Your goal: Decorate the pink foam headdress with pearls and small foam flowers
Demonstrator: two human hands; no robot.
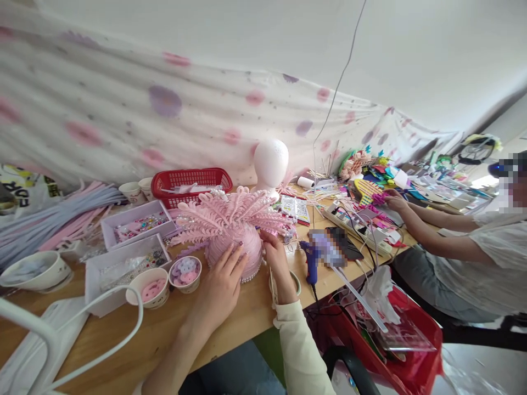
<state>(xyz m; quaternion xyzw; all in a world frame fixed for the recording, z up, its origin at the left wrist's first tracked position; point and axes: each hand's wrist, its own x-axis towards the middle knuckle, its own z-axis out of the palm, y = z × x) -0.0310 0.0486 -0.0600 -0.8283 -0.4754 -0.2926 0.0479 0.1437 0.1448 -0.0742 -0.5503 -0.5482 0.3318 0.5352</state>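
A pink feathered headpiece stands on the table in front of me, with a rounded cap, a beaded lower edge and a fan of fuzzy, pearl-trimmed plumes on top. My left hand lies on the front of the cap, its fingers stretched out and flat against it. At the cap's right side is my right hand, its fingers bent together against the side below the plumes; whatever they pinch is hidden. Behind the headpiece stands a white foam head. A blue glue gun lies right of my right hand.
Paper cups of pink pieces and flowers, bead trays and a red basket stand left. A white lamp arm crosses the near left. A power strip lies right, near a co-worker's hands.
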